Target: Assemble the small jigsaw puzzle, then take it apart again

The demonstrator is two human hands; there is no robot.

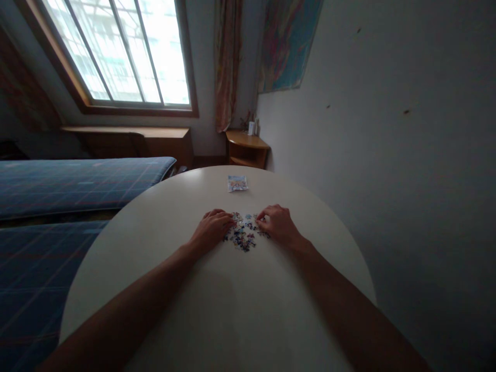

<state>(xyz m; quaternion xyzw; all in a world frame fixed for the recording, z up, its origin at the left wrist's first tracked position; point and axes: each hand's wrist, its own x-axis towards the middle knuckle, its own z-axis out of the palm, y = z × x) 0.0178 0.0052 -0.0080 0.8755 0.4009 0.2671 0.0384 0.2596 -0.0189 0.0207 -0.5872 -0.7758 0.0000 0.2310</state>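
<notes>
A loose heap of small jigsaw puzzle pieces (243,239) lies on the white round table (217,320), mixed dark, blue and pale in colour. My left hand (214,226) rests at the heap's left edge, palm down, its fingers stretched over some pieces. On the other side, my right hand (278,223) curls in with thumb and fingertips brought together at the right edge of the pieces. A puzzle piece seems to be in that pinch, though it is too small to see well. Farther back lies a small picture packet (237,183) with a printed colourful image.
A bed with a blue plaid mattress (77,181) stands left of the table. A wooden corner shelf (248,139) holding small items is behind it, near a curtain (228,62). The white wall (387,170) runs close along the right side.
</notes>
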